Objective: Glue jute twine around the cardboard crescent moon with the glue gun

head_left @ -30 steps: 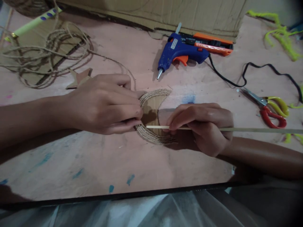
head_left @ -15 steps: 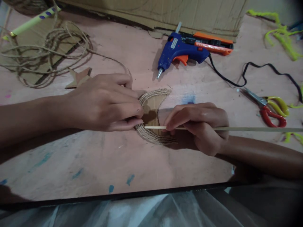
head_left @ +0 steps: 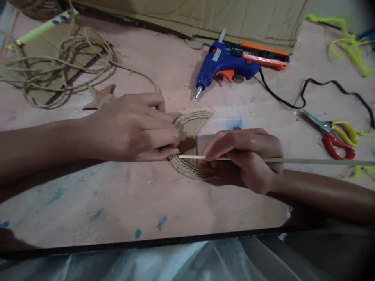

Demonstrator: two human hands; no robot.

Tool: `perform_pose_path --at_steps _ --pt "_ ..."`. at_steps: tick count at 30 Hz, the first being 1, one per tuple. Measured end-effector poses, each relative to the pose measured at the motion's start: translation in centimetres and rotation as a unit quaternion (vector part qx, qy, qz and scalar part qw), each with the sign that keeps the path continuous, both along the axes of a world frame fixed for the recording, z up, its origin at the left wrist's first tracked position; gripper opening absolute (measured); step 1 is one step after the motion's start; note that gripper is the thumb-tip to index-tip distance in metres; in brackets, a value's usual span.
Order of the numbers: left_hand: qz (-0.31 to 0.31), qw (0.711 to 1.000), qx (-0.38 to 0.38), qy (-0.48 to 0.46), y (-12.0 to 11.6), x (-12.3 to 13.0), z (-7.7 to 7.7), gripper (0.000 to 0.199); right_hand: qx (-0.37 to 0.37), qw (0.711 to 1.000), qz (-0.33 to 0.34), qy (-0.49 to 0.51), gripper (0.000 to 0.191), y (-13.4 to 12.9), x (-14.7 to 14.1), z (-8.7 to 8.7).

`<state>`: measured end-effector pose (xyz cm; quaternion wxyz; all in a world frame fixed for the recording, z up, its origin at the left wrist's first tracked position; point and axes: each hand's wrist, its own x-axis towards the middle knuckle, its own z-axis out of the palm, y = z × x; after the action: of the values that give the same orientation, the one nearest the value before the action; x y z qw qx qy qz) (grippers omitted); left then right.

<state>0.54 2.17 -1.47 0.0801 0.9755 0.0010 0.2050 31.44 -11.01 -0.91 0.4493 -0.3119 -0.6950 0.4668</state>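
Note:
A cardboard crescent (head_left: 189, 134) lies on the table, its outer curve covered with rows of twine (head_left: 187, 168). My left hand (head_left: 137, 128) is closed over the crescent's left side, fingers and thumb pressed on the twine rows; the part beneath them is hidden. In my right hand (head_left: 249, 156) a thin wooden stick (head_left: 307, 160) is pinched like a pencil. The stick's pale tip touches the inner edge of the twine beside my left thumb. From near my left fingers a strand of twine runs back to a loose heap of twine (head_left: 67, 58).
Behind the hands lies a blue hot glue gun (head_left: 216, 64) by an orange and black tool (head_left: 266, 54). Scissors (head_left: 336, 132) and yellow yarn (head_left: 351, 47) are at the right. A cardboard star (head_left: 98, 96) rests behind my left wrist. A cardboard sheet (head_left: 234, 19) borders the back.
Almost nothing differs. The view has shifted very slightly; both hands, the stick and the crescent keep their places.

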Motion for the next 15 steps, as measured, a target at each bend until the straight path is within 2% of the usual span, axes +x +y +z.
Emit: perform_pose_path --at_steps 5,8,10,15 --pt "-0.021 0.998 -0.055 0.001 0.2 -0.3 -0.2 0.018 -0.028 0.999 -0.003 0.034 0.021 -0.3 -0.2 -1.3" --pt "-0.030 0.994 -0.102 0.006 0.4 -0.3 -0.2 0.009 -0.040 0.999 -0.014 0.010 0.031 -0.2 -0.1 -1.8" --pt "-0.028 0.995 -0.090 0.008 0.5 -0.2 -0.1 0.008 -0.039 0.999 -0.014 -0.002 0.037 -0.1 0.1 -1.9" --pt "-0.003 1.000 -0.021 0.011 0.6 -0.2 -0.2 0.008 -0.027 0.999 -0.001 -0.024 0.036 0.2 0.5 -1.7"
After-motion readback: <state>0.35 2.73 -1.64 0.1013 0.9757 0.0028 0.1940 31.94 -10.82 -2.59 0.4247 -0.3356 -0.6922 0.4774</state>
